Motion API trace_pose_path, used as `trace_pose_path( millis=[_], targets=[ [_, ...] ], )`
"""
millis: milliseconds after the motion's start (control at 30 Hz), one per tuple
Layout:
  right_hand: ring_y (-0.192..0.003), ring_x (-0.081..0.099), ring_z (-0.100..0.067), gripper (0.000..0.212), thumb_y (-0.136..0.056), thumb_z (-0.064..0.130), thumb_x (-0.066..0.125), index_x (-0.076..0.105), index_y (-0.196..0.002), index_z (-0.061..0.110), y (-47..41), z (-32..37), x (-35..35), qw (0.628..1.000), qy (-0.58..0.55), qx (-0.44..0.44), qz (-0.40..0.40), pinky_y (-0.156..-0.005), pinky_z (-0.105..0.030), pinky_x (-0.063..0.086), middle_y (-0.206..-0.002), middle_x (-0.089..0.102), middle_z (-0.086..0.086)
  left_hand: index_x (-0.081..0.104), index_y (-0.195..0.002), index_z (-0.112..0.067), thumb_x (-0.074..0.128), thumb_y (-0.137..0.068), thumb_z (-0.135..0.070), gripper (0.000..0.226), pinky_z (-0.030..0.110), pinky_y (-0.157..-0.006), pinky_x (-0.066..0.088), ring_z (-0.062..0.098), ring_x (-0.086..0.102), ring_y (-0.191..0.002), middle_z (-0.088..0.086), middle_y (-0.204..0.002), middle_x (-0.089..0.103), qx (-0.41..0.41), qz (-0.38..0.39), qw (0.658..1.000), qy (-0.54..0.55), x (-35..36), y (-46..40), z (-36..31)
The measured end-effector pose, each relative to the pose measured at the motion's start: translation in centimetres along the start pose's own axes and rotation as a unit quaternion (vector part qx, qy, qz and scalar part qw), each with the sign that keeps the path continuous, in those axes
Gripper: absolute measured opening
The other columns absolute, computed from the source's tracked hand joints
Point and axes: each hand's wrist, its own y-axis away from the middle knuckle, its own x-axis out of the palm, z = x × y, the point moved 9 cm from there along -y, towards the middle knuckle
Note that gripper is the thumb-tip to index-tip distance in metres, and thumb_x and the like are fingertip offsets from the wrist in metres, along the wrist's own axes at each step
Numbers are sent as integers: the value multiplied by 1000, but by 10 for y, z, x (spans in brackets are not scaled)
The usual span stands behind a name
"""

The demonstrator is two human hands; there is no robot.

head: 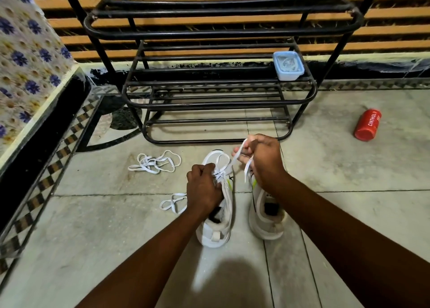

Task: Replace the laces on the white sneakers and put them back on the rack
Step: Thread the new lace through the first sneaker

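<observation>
Here, two white sneakers stand side by side on the tiled floor, toes pointing toward the black rack. The left sneaker has a white lace crossed through its eyelets, and the left hand is curled over its tongue, fingers pinching the lace crossings. The right hand is raised just above the toe of the right sneaker, closed round the two free ends of the same lace, which run up from the left sneaker and hang down from the fist. The right sneaker shows no lace where its top is visible; its front is hidden behind the hand.

A loose lace lies in a tangle on the floor to the left of the sneakers, and another loop of lace lies beside the left wrist. A pale blue lidded box sits on a middle shelf of the rack, at its right end. A red can lies on its side on the floor to the right, well apart from the sneakers. A flowered cloth covers a ledge at the left.
</observation>
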Motion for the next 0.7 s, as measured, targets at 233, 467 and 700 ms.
trace_pose_path(
  millis=[233,467,700],
  targets=[
    [-70,56,-27,27,-80,20,59,58,-106,15,33,-13,37,525,726,-346,280,-57,-32,36,-96,54,-7,53,-142,-17,69,-84,-21,60,42,-103,42,35,41,-121,9,-130,46,-6,9,1000,0,3,-1,2],
    [-88,51,-22,5,-77,8,68,70,-79,12,40,42,47,635,588,-487,118,-71,-31,27,-81,60,1,55,-141,-16,69,-86,-24,57,40,-101,42,36,43,-119,11,-130,47,5,2,1000,-19,5,0,3],
    [-47,47,-13,37,-107,7,43,54,-72,12,10,-3,-2,983,147,-59,90,-52,-25,40,-63,50,2,54,-143,-17,70,-85,-24,60,40,-100,44,35,44,-118,9,-130,47,7,1,1000,-17,8,-2,6]
  ],
)
